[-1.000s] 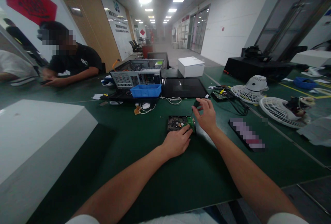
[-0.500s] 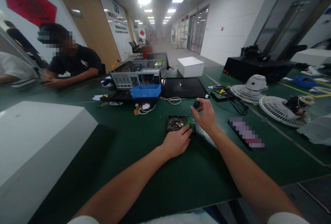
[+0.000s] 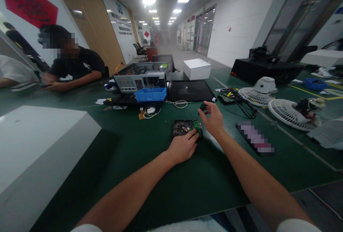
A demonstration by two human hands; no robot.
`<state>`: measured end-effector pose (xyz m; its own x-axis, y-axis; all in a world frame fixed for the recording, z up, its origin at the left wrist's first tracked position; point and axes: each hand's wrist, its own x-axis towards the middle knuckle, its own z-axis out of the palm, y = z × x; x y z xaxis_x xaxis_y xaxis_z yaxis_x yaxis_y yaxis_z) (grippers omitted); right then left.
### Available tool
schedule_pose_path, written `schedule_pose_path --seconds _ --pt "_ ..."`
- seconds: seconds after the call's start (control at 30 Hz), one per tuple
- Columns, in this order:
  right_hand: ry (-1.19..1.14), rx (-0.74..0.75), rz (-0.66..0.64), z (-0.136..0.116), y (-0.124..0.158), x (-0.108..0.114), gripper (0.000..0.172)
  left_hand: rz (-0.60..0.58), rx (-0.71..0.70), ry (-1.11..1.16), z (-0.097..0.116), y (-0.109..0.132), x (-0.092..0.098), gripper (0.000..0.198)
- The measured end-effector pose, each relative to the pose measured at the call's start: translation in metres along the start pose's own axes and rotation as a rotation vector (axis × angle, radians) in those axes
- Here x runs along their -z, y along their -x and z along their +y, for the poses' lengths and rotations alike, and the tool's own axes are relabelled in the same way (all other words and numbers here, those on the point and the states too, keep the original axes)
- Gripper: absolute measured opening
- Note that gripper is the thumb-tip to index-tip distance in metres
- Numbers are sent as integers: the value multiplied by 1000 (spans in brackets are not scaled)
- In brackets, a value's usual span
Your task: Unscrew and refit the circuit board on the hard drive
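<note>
While the hard drive (image 3: 184,127) lies on the green table (image 3: 150,174), it is touched by the loosely open left hand (image 3: 182,148); a screwdriver (image 3: 202,107) is pinched above it in the right hand (image 3: 214,119).

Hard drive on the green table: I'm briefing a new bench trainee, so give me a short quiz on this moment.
1. True or false: the left hand rests on the hard drive.
2. The right hand pinches: A a screwdriver, B a hammer, C a cup?
3. On which side of the drive do the white fans lie?
Key: 1 true; 2 A; 3 the person's right.
</note>
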<state>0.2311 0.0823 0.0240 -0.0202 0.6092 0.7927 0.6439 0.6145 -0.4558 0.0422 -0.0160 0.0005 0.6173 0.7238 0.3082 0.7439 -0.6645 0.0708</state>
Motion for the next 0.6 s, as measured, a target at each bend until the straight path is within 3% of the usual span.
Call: schedule_pose_path --seconds 0.6 --pt "23 85 93 5 -2 1 34 11 -3 13 0 0 0 47"
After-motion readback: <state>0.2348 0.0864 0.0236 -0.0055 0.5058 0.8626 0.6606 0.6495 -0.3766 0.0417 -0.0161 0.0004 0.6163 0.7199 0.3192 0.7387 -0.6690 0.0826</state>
